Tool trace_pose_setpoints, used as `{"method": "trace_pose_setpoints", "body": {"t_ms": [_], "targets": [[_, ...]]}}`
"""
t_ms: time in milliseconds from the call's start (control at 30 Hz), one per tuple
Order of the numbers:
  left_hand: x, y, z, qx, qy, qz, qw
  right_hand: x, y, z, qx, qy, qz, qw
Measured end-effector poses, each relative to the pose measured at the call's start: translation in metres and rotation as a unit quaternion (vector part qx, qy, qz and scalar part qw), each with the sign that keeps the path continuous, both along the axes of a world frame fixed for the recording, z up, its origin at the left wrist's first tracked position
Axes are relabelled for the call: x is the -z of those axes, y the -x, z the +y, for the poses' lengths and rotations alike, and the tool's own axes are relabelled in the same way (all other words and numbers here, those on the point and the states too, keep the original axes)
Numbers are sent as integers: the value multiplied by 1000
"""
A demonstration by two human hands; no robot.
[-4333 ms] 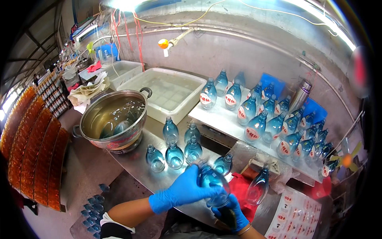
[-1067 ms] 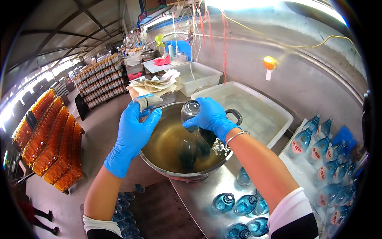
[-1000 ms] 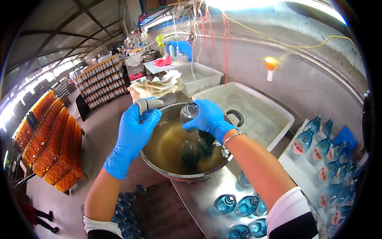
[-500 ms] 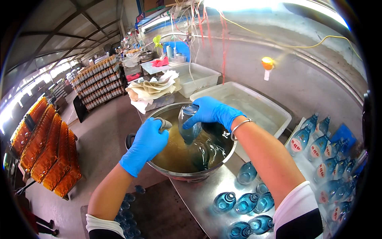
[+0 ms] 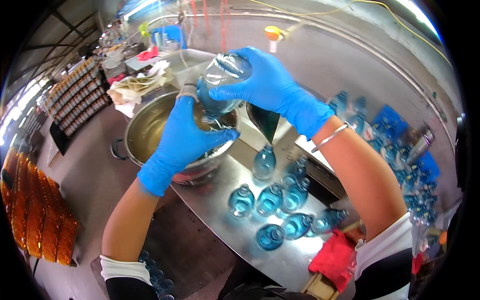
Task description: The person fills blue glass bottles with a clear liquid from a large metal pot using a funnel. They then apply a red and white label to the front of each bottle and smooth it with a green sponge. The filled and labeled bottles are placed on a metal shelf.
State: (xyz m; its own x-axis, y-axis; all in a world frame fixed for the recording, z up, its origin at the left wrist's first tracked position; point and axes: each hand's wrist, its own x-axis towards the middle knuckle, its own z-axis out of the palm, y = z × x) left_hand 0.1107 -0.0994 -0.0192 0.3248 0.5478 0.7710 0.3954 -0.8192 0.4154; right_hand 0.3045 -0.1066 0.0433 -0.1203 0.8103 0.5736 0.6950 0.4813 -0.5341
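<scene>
My right hand wraps round a clear bluish bottle, lifted above the right side of a metal basin. The bottle tilts, rounded end up. My left hand is just left of it, thumb stretched out below, other fingers partly hidden. A grey cloth-like roll sits at its index finger, beside the bottle. Under my right palm shows a dark green tapering piece, partly covered. Its tip points down at the mouth of a standing blue bottle; I cannot tell whether they touch.
Several blue bottles crowd the metal table. A red cloth lies at the near right. More bottles stand along the right wall. Crumpled paper and a white tub are beyond the basin. Stacked amber bottles rise at far left.
The bottle has come up out of the basin's liquid in my right hand. My left hand has moved up close to it, thumb now extended. The view has swung right.
</scene>
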Motion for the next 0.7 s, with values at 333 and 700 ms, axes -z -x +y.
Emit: {"method": "trace_pose_setpoints", "body": {"t_ms": [333, 700], "targets": [[-46, -127, -99, 125, -154, 380, 904, 18, -105, -226, 190, -20, 96, 977], [113, -296, -118, 231, -96, 563, 788, 125, -61, -436, 242, 123, 266, 925]]}}
